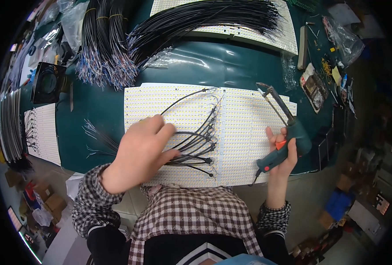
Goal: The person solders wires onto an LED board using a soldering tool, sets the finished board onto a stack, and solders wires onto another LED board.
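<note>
My right hand [284, 152] is wrapped round the grip of a dark green soldering gun [295, 141] with an orange-red trigger. Its long tip points up and to the left, above the right part of a white LED board [244, 132]. My left hand [143, 150] is over the board's left part, slightly blurred, thumb and fingers apart and nothing visible between them. Several black cables [191, 150] pass beneath this hand and end in thin wires near the board's middle seam. Their loose, stripped ends [94, 134] stick out to the left of the hand.
Thick bundles of black cables [103, 35] lie at the back left, and another bundle [204, 20] rests on more LED boards. A small black fan [49, 82] stands at left. A stained box [314, 88] sits at right, beside tools and plastic bags on the green tabletop [90, 101].
</note>
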`<state>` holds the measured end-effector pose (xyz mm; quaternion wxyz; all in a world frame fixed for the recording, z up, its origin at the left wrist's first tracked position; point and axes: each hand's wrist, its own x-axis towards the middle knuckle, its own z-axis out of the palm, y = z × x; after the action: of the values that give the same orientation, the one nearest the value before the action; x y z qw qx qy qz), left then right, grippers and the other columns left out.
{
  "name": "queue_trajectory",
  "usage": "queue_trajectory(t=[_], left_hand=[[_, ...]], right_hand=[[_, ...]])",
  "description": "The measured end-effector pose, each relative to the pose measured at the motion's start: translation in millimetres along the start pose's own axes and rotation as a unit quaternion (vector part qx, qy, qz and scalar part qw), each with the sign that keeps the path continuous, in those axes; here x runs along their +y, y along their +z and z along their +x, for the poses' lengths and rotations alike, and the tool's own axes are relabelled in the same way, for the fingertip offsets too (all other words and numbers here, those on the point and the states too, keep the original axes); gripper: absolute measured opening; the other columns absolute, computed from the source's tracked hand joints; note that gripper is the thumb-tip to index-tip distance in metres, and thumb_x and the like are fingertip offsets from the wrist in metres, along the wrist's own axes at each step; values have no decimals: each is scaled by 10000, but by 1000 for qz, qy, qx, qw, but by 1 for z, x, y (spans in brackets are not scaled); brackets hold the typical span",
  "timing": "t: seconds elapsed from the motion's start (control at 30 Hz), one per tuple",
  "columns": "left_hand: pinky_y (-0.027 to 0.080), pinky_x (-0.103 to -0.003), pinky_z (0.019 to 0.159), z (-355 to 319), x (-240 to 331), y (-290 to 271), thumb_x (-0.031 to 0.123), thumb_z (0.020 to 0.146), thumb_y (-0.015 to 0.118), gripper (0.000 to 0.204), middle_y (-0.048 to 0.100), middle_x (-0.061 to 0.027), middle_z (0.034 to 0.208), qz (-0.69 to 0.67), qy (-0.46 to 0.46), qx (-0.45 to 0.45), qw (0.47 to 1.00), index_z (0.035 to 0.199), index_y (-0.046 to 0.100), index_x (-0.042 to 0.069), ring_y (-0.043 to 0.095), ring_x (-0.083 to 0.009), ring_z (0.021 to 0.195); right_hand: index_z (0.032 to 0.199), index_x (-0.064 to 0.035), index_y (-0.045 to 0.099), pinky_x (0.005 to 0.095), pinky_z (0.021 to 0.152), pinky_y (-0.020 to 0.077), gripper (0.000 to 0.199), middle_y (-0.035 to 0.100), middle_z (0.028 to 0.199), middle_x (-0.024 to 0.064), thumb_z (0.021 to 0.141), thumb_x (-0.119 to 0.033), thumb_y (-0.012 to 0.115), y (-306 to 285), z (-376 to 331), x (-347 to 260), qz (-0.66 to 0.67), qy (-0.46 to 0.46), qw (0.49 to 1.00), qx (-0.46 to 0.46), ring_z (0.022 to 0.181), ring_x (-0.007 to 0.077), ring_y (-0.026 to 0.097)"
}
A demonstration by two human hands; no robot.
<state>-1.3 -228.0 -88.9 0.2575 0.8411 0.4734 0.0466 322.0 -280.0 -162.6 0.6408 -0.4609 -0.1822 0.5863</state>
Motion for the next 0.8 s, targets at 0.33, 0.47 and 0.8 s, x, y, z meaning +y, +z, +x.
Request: queue_trajectory(t=[0.33, 0.47, 0.8], left_hand=[[450, -316, 588, 43, 14, 44, 70, 775, 609, 96, 564, -112, 777, -186, -27, 42, 981, 815, 538, 19, 574, -247, 682], [448, -339, 578, 42, 7, 32, 62, 783, 582, 82, 561, -123, 753, -307, -103, 47, 945, 828, 528, 22, 578, -267, 669], [449, -319, 545, 59, -25, 0, 93, 814, 555, 96, 574, -115, 708, -214, 10, 37, 976, 883, 555, 26, 574, -257, 614]], right_hand=[[1060, 27, 455, 469, 1031, 264, 354, 544, 774, 57, 893, -285, 474, -4, 1, 0, 13, -1, 1000, -15, 760, 171, 529], [1064, 25, 455, 465, 1026, 270, 364, 531, 768, 52, 889, -293, 480, -6, 2, 1, 17, 5, 1000, -16, 769, 173, 522], [1052, 24, 457, 460, 1024, 284, 367, 508, 754, 51, 882, -300, 493, -3, 0, -2, 10, 17, 1000, -11, 750, 170, 502]])
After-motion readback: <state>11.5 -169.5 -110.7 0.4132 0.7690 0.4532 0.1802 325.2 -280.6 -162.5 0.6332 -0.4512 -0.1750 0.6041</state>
